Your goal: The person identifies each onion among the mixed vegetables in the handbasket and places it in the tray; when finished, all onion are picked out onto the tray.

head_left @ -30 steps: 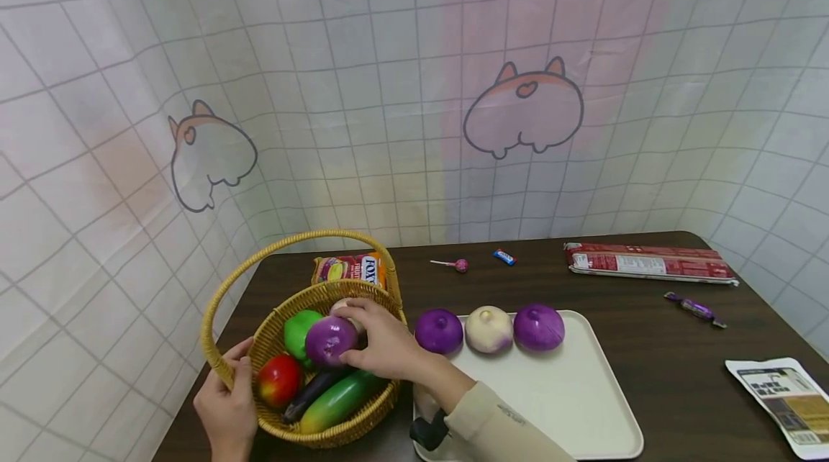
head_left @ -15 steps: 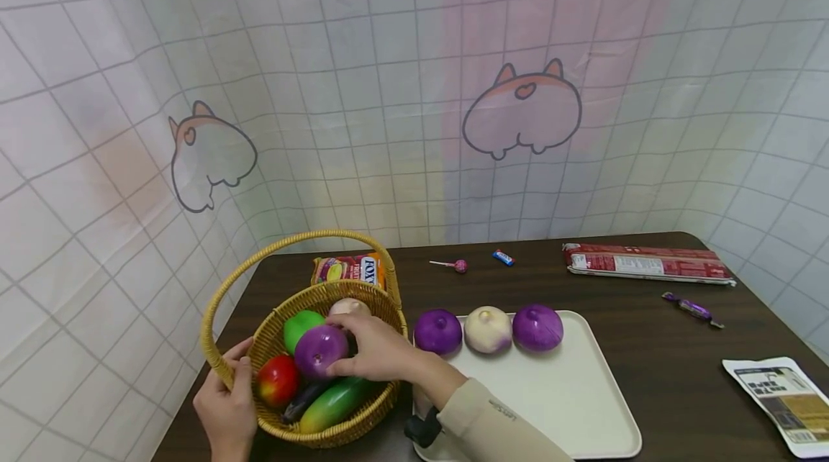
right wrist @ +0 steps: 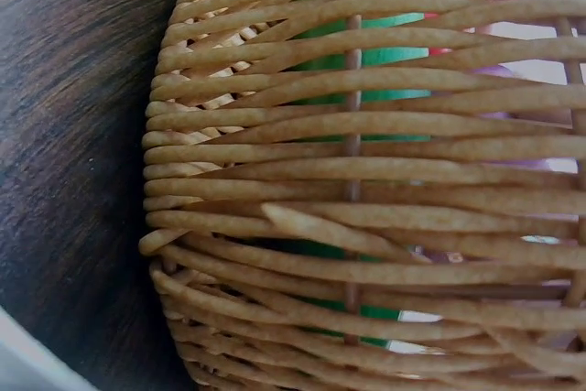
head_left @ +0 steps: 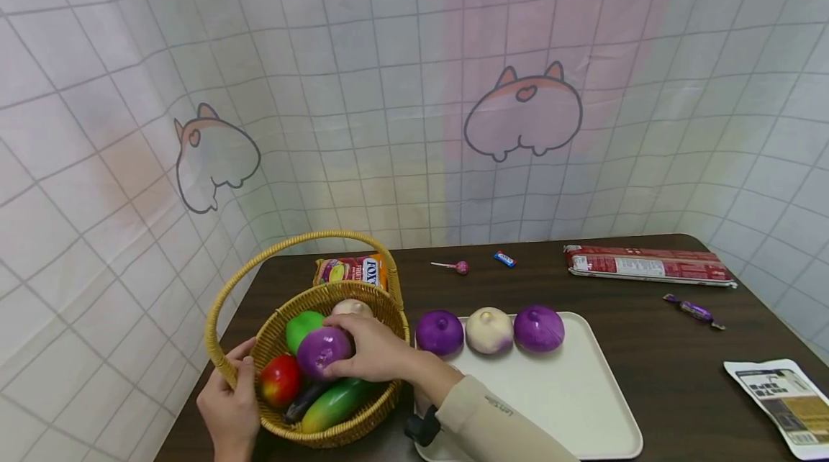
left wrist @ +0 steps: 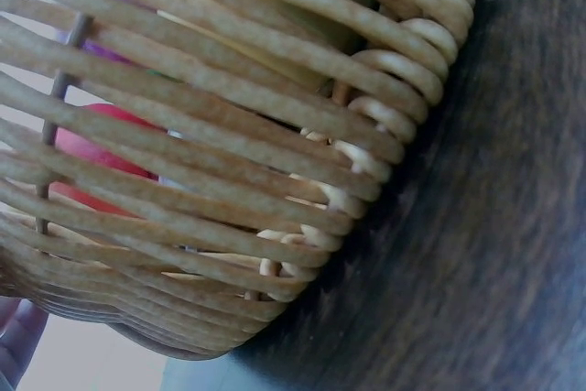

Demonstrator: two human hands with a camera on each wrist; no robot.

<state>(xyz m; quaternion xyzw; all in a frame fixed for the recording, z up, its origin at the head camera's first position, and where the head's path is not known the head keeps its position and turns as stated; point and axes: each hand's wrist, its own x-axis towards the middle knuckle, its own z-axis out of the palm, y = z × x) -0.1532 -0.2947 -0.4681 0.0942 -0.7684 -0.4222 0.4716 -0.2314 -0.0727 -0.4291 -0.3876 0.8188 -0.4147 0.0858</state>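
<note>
In the head view my right hand [head_left: 376, 352] grips a purple onion [head_left: 324, 352] inside the yellow wicker basket [head_left: 350, 437]. At the basket's left side my left hand [head_left: 229, 401] holds the rim by the foot of the handle. Around the onion lie a green pepper [head_left: 303, 329], a red apple-like fruit [head_left: 281, 381], a dark eggplant [head_left: 304, 402], a green cucumber-like vegetable [head_left: 340, 404] and a pale onion [head_left: 352, 308]. Both wrist views look mostly at the basket's woven wall [left wrist: 211, 125], which hides most of the fingers.
Right of the basket, a white tray [head_left: 550, 397] carries two purple onions [head_left: 539, 329] and a white onion [head_left: 489, 330] along its back edge. Behind lie a candy bag [head_left: 350, 271], a lollipop [head_left: 460, 268] and a long red packet [head_left: 650, 265]. A white-brown pouch [head_left: 784, 401] lies far right.
My right hand has carried the purple onion slightly left and down among the other vegetables, uncovering more of the pale onion behind. My left hand stays on the basket rim.
</note>
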